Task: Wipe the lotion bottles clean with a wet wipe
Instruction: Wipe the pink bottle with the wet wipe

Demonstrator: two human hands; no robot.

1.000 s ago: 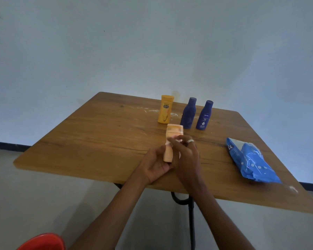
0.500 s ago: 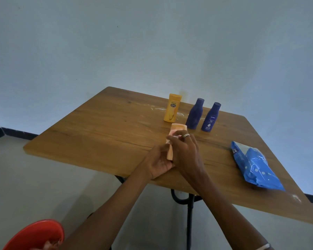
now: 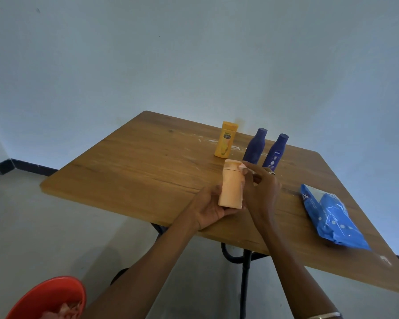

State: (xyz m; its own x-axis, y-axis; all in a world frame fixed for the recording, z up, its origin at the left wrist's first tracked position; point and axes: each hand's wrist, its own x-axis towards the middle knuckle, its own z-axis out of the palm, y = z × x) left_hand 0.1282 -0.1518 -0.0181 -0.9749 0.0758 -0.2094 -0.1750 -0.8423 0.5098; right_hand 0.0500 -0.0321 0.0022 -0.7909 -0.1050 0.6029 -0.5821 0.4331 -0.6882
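- Clearly mid-wipe: peach bottle (image 3: 231,185) cradled upright at its base in left hand (image 3: 207,209), above table (image 3: 148,162) edge.
- Pinched wipe (image 3: 244,168) in right hand (image 3: 262,192), pressed at cap shoulder.
- Best done by steadying base firmly, turning bottle, dragging wipe downward — seams included.
- Left standing behind, seemingly untouched: yellow bottle (image 3: 226,139), two blue bottles (image 3: 255,146); wipes pack (image 3: 329,217) right.

three bottles (image 3: 253,145) at table (image 3: 134,166) back | wipes pack (image 3: 332,217) right | held bottle (image 3: 232,184) in front
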